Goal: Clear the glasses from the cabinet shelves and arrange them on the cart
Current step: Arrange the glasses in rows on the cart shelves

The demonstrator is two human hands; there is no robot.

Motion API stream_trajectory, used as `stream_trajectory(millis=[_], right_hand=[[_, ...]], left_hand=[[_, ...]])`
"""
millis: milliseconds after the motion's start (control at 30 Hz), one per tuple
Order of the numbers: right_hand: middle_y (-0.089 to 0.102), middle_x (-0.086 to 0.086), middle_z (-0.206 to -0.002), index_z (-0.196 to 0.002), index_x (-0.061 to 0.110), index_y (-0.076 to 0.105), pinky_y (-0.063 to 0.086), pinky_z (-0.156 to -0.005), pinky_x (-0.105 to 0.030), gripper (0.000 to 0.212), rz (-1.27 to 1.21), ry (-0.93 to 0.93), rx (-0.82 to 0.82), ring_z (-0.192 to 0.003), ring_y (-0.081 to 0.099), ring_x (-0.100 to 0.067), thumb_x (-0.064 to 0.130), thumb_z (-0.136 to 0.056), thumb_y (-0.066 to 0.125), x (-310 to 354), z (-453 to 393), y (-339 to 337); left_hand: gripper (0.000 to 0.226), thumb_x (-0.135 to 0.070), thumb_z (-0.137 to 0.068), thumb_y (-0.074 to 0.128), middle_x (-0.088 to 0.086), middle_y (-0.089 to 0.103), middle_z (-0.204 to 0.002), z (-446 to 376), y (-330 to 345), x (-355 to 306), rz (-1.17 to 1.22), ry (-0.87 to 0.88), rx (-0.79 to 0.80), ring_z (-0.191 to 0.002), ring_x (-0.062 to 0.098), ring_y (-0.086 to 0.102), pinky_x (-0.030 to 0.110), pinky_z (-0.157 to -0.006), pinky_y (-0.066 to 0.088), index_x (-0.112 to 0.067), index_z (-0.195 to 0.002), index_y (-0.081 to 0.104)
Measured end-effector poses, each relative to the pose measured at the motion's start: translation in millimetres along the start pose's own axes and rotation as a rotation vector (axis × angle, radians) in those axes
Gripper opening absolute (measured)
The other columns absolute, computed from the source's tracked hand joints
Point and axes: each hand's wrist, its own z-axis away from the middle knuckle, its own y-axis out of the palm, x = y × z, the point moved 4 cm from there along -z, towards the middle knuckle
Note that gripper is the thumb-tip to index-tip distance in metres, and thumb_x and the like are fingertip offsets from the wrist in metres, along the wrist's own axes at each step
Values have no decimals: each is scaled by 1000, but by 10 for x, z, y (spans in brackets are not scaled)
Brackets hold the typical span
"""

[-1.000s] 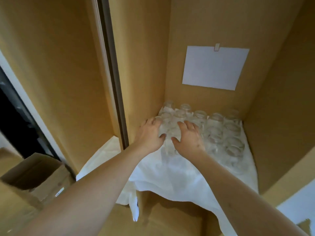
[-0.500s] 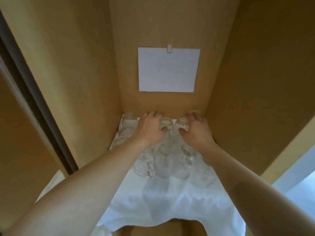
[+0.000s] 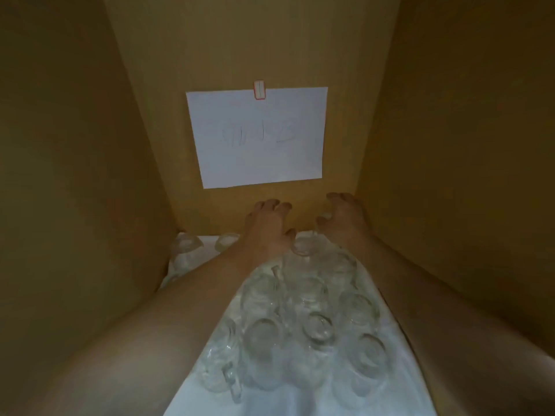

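1. Both hands now reach deeper, to the cabinet's back wall (image 3: 339,55).
2. Left hand (image 3: 264,226) and right hand (image 3: 345,217) curl over back-row glasses; grip unclear.
3. White paper (image 3: 258,136) hangs above.
4. Clear glasses (image 3: 303,319) crowd the white liner (image 3: 270,406) between both forearms.

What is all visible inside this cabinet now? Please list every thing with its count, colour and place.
glasses: many, exact count unclear, clear; on the white cloth, from front to back wall
white cloth: one, white; covers the shelf under the glasses
paper sheet: one, white, faint writing; on the back wall
tape: one piece, white with red edge; at the sheet's top
cabinet walls: tan; left, back, right
left hand: fingers curled, over the back-row glasses
right hand: fingers curled, near the back right corner
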Motion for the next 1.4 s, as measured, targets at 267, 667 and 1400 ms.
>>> stream_trajectory(millis=[267, 667, 1400], right_hand=[[43, -15, -146, -148, 17, 40, 41, -108, -43, 71, 162, 71, 219, -132, 44, -36, 47, -90, 67, -229, -450, 424], [31, -18, -136, -146, 20, 35, 52, -94, -40, 78, 262, 88, 380, -122, 45, -40, 17, -81, 78, -311, -684, 813], [35, -13, -124, -122, 24, 44, 46, -69, -39, 64, 171, -152, -73, -112, 39, -33, 7, -72, 80, 818, -153, 21]], left_hand=[[64, -42, -91, 64, 13, 42, -153, -409, 274, 103, -14, -4, 45, -139, 33, 37, 46, -111, 40, -23, -149, 44], [62, -41, -92, 64, 8, 44, -151, -543, 344, 529, 8, -79, 59, -138, 31, 35, 46, -110, 39, -23, -149, 45], [62, -41, -91, 64, 7, 40, -154, 140, -454, 979, -28, -176, -9, -141, 30, 31, 42, -111, 36, -25, -148, 45]])
